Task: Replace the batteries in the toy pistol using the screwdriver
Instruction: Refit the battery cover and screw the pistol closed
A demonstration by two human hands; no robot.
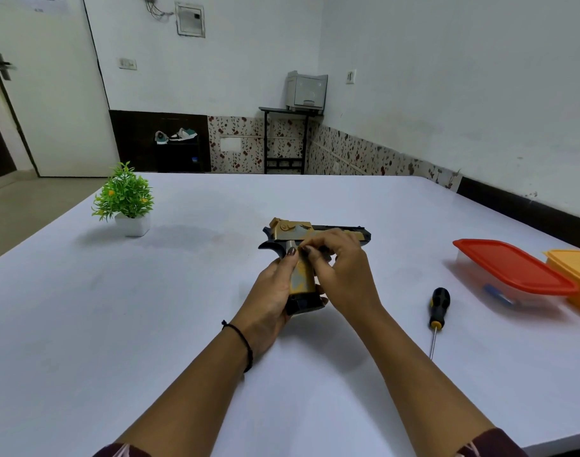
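1. toy pistol point(292, 231): it is over the middle of the white table point(117, 308), barrel pointing right and butt toward the person. whether the butt touches the table cannot be told.
2. the left hand point(269, 291) is wrapped round the lower grip from the left, with the thumb up along its side. the right hand point(344, 268) has curled fingers that pinch at the top of the grip near the trigger, so both hands hold the pistol.
3. handling, as a guess: it looks like hollow hard plastic, so light, stiff and a little slick. small tabs or a battery cover could crack if forced. the grip is the best place to hold it, clamped firm in one hand while the other works.
4. the screwdriver point(438, 308) lies untouched on the table to the right, with its black and yellow handle away from the person.
5. containers: a clear box with a red lid point(513, 267) sits further right, closed. something blue shows through its wall, too blurred to name. touching or just beside it is an orange box point(572, 275), cut by the frame edge, contents hidden.
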